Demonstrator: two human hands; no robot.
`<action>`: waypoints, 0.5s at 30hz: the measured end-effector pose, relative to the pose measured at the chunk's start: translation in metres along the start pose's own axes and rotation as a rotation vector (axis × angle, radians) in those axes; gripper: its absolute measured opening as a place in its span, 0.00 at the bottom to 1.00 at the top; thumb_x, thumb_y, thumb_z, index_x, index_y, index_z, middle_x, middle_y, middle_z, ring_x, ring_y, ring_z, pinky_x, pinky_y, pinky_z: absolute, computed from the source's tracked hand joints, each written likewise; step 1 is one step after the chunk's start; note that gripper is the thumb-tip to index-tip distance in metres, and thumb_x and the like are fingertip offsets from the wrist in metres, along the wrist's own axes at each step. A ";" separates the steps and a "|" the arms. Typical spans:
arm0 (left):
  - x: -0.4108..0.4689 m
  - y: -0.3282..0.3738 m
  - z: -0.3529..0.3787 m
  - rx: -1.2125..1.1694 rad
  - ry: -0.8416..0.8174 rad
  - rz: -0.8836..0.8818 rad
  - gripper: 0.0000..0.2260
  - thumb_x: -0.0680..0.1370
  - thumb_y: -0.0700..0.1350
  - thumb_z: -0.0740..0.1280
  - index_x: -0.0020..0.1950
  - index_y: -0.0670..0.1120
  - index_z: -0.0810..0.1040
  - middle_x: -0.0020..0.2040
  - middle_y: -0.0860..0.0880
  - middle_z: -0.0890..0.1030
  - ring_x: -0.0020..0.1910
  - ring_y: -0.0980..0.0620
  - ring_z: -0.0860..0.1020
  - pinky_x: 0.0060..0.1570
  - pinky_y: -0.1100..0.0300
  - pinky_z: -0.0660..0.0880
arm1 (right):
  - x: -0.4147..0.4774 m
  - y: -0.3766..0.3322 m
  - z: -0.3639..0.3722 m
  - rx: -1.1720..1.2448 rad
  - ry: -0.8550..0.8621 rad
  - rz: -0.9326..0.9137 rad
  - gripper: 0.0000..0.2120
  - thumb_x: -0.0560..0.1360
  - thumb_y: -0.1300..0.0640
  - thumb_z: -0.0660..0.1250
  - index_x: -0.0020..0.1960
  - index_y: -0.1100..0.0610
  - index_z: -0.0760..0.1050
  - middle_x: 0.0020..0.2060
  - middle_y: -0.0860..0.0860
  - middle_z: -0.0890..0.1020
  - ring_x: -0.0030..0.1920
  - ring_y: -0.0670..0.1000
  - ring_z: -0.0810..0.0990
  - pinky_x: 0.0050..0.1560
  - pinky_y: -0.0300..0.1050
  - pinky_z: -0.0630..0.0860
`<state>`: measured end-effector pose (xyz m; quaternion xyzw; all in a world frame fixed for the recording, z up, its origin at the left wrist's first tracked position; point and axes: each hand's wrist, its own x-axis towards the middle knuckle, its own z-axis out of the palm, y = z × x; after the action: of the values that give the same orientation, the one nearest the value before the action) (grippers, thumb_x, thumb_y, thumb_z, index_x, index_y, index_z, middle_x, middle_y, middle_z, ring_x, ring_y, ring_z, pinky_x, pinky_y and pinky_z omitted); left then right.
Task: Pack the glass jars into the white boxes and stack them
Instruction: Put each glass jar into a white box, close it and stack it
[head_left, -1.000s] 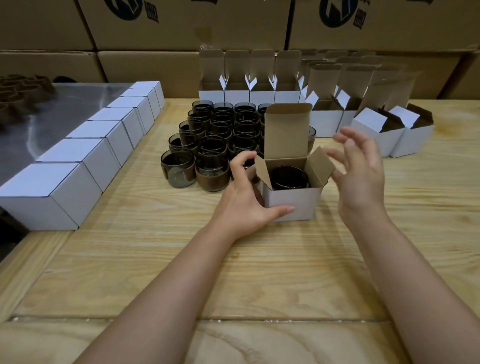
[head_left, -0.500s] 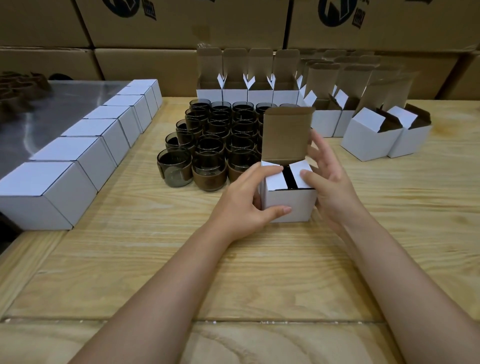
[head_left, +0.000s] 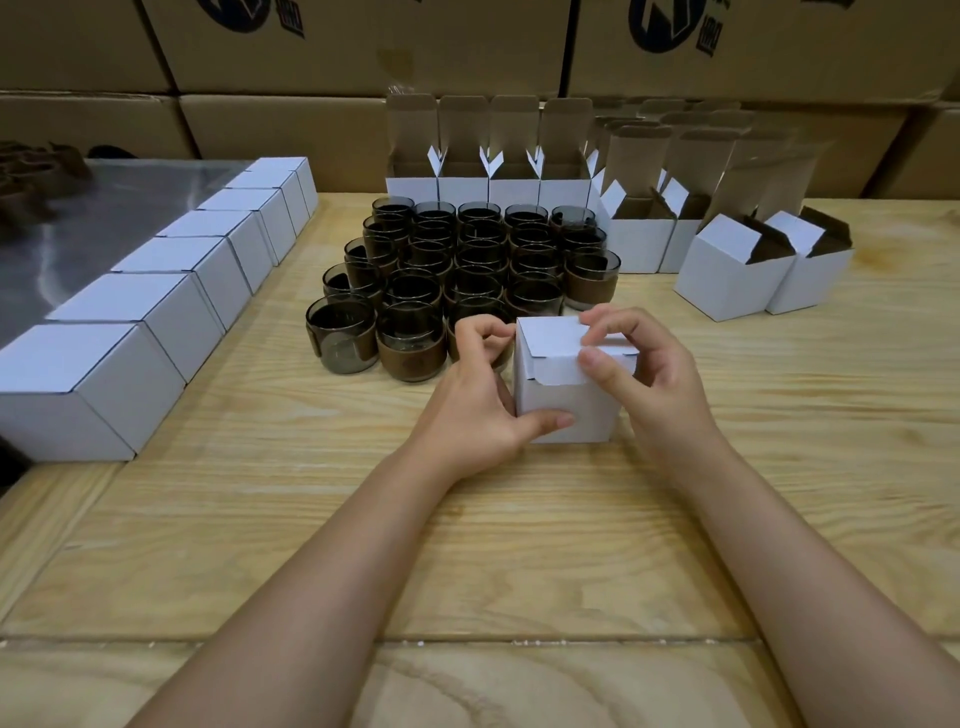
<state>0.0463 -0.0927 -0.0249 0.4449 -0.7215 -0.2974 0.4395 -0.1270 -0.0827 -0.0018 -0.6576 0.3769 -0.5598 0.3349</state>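
Hands are both working on one white box (head_left: 566, 410), which is standing upright between them on the wooden surface (head_left: 519, 519). The left hand (head_left: 467, 410) is gripping its left side, thumb lying low across the front face and fingers curling at the upper left edge. The right hand (head_left: 649, 379) is closing over the top from the right, thumb pressing the lid's front edge and fingers curling onto the lid panel.

The lid is lying almost flat. Its tuck flap (head_left: 558, 371) is hanging outside the front wall, facing the person (contents hidden, lid covering them).

Judgement: the flap is not yet tucked. The next move is turning on slipping it behind that front wall, and the right thumb is sitting nearest it.

Dark glass jars (head_left: 467, 260) are clustering just behind the box, with open boxes (head_left: 488, 176) beyond. Closed boxes (head_left: 171, 301) are lining the left side, nearer the left hand.
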 end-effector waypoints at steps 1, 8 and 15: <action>0.000 0.000 0.000 0.001 0.001 0.007 0.33 0.61 0.56 0.77 0.51 0.62 0.54 0.60 0.54 0.76 0.31 0.58 0.76 0.36 0.58 0.75 | 0.000 0.000 0.001 0.004 0.016 0.000 0.02 0.72 0.57 0.67 0.44 0.51 0.75 0.54 0.55 0.78 0.57 0.44 0.74 0.48 0.29 0.71; -0.001 0.001 -0.001 -0.005 0.012 0.017 0.34 0.61 0.55 0.78 0.52 0.62 0.54 0.58 0.59 0.76 0.30 0.56 0.76 0.36 0.56 0.76 | 0.000 0.001 -0.001 -0.042 0.003 -0.031 0.07 0.74 0.63 0.68 0.46 0.51 0.77 0.55 0.58 0.77 0.58 0.46 0.74 0.48 0.29 0.71; -0.001 0.004 -0.002 0.000 0.005 0.018 0.34 0.61 0.56 0.77 0.54 0.62 0.54 0.56 0.64 0.75 0.29 0.59 0.75 0.36 0.57 0.76 | 0.001 0.000 -0.004 0.007 -0.022 0.004 0.05 0.72 0.62 0.68 0.43 0.54 0.76 0.55 0.60 0.75 0.55 0.44 0.73 0.47 0.29 0.71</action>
<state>0.0466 -0.0900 -0.0213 0.4394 -0.7242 -0.2922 0.4440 -0.1310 -0.0833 -0.0006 -0.6618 0.3725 -0.5532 0.3424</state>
